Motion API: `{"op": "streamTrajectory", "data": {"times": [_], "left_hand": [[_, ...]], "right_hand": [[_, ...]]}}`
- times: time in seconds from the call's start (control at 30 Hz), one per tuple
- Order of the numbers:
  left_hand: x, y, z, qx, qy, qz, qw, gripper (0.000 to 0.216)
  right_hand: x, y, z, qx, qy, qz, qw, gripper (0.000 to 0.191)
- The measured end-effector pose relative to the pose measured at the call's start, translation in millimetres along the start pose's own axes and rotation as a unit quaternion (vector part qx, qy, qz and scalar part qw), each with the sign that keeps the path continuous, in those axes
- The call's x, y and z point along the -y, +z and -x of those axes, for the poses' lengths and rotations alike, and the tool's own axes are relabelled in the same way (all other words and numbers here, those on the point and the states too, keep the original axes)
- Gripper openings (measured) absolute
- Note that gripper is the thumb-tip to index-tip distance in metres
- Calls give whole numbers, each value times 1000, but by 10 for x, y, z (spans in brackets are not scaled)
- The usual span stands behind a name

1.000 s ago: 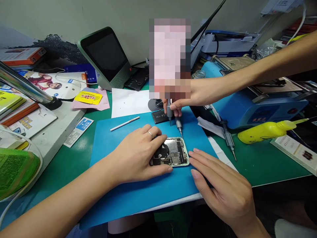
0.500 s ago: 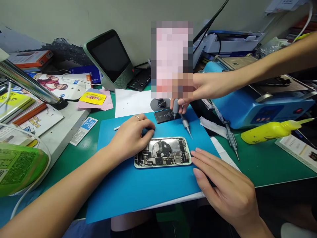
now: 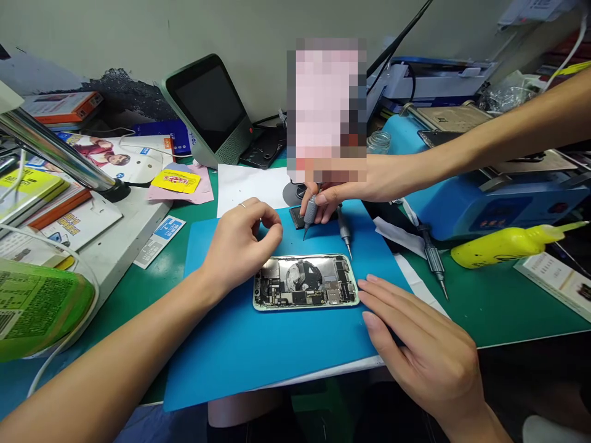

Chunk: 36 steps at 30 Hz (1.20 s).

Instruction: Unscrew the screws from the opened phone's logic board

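Observation:
An opened phone (image 3: 307,283), its circuit board and bare inner plate showing, lies flat on a blue mat (image 3: 277,351). My left hand (image 3: 247,246) rests at its upper left corner with the fingers curled in and the thumb against the index finger. Whatever those fingers may hold is hidden. At the phone's right end, my right hand (image 3: 420,344) lies with straight fingers, the tips at the frame's edge. Above the phone, a co-worker's hand (image 3: 332,197) grips a grey screwdriver (image 3: 311,211), point down over the mat. A black battery (image 3: 297,218) lies partly behind that hand.
A second screwdriver (image 3: 344,231) lies on the mat, another (image 3: 433,258) on the green tabletop. To the right are a yellow bottle (image 3: 498,246) and a blue machine (image 3: 484,212). A screen device (image 3: 207,104) stands behind; a lamp pole (image 3: 60,144) rises at left.
The co-worker's hand has moved left and tilted its screwdriver, now covering much of the battery. My left hand has drawn back slightly left and up, off the phone's edge. My right hand stays put.

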<state>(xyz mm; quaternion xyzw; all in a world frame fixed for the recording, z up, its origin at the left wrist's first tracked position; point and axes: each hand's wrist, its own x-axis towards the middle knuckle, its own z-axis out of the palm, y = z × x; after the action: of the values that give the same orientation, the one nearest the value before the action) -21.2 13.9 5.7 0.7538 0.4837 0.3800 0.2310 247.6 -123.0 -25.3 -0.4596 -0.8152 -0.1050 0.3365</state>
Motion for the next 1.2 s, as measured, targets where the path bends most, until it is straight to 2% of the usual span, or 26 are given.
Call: {"op": "streamTrajectory", "data": {"times": [0.13,0.27,0.53,0.87,1.1,1.2], "left_hand": [[-51,-1,16,40,6,-23,999,13],[-64,-4,13,87,-21,-59,994,11],[-31,-46,1,85,-44,-76,992,14],[-31,34,66,145,17,-59,987,7],[-3,30,52,168,39,-55,983,13],[-17,12,59,196,86,-50,975,20]], "right_hand": [[0,18,-2,-3,0,1,1000,21],[-4,21,-11,-2,-1,4,1000,21],[-14,1,-7,0,-4,14,1000,21],[-1,-11,-12,5,-3,2,1000,22],[-17,-4,8,6,0,-2,1000,24],[1,-6,-11,5,-3,0,1000,22]]}}
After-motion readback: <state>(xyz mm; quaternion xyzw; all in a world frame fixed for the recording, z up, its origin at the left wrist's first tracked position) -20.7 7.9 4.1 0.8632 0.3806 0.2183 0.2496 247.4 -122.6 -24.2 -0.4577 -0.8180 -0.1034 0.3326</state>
